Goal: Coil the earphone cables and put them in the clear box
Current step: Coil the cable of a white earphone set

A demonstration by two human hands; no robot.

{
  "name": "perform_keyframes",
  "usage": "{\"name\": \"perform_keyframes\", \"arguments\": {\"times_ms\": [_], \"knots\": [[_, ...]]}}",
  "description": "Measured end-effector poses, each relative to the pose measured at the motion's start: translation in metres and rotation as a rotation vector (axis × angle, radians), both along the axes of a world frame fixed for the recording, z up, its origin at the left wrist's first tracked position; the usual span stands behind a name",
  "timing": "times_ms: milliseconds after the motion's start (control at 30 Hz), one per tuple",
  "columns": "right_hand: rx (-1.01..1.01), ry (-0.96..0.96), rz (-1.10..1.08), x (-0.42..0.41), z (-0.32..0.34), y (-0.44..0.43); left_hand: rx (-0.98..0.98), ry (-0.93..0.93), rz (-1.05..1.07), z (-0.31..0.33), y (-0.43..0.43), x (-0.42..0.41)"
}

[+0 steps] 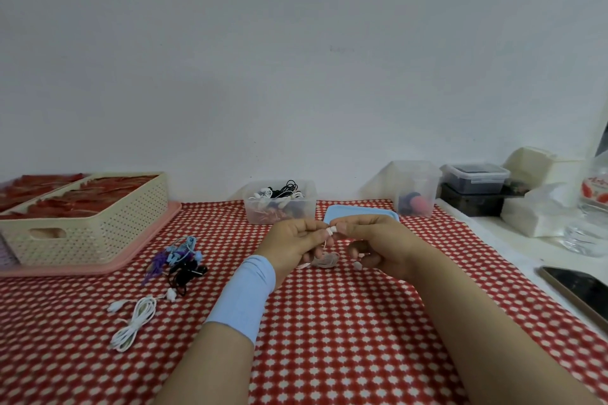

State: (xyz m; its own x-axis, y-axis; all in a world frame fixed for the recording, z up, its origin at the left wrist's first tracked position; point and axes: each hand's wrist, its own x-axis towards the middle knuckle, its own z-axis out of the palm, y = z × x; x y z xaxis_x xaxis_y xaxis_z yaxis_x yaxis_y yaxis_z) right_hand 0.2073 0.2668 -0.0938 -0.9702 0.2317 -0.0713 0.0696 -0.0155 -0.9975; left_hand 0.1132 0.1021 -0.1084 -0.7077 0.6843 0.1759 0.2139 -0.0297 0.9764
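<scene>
Earphone cables (179,265) lie tangled on the checked cloth (329,339) left of our fingers, with a loose white pair (135,322) beside them. Just beyond our fingertips stands the clear box (279,210), with more earphones heaped inside. Our left hand (292,240) and right hand (378,243) meet fingertip to fingertip, fingers curled, both pinching one small white piece (332,230). Below them hangs a pale pink coil (325,260) of cable, touching the left hand's lower fingers.

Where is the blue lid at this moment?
In the head view the blue lid lies flat on the checked tablecloth, just behind the right hand, between the clear box of earphones and another clear container.
</scene>
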Motion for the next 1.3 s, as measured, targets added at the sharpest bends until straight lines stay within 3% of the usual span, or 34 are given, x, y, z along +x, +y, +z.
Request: {"name": "perform_keyframes", "arguments": {"times_ms": [233,533,733,867,967,1033,1133,1300], "knots": [[-0.020,-0.040,0.033,0.004,0.004,0.000,0.034,-0.078,-0.017,-0.001,0.000,0.001],[0.128,0.019,-0.104,0.006,0.005,-0.002,-0.050,0.035,0.034,0.002,-0.002,0.004],[0.362,0.075,-0.129,0.011,0.010,-0.005,-0.108,0.131,0.047,0.010,0.001,0.011],[0.381,0.082,-0.087,0.015,0.016,-0.002,-0.143,0.184,0.071,0.011,0.002,0.012],[0.432,0.089,-0.234,0.023,0.024,0.015,-0.167,0.233,0.045,0.012,0.001,0.010],[0.622,0.047,-0.326,0.028,0.025,0.032,-0.211,0.280,0.047,0.013,0.000,0.010],[0.885,-0.113,-0.275,0.034,0.022,0.046,-0.278,0.330,0.069,0.012,0.000,0.009],[1.001,-0.354,-0.224,0.036,0.019,0.056,-0.325,0.331,0.069,0.014,0.001,0.009]]}}
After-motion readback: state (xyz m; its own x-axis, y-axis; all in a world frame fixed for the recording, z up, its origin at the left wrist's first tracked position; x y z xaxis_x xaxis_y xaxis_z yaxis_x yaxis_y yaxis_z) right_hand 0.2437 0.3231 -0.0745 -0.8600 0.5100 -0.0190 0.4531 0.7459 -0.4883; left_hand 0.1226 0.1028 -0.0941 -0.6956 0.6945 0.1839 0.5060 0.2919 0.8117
